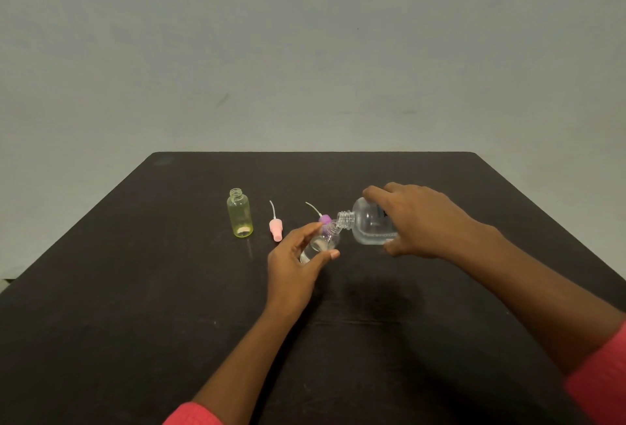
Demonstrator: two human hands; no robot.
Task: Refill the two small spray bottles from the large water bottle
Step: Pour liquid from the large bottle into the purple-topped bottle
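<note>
Clear large bottle (371, 226) in right hand (416, 221), left hand (294, 263) gripping small bottle (321, 243)

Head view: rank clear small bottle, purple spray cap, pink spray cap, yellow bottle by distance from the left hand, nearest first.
1. Clear small bottle: held in the left hand.
2. Purple spray cap: just beyond the fingertips, lying on the table.
3. Pink spray cap: lying farther to the left.
4. Yellow bottle: upright, uncapped, farthest left.
</note>
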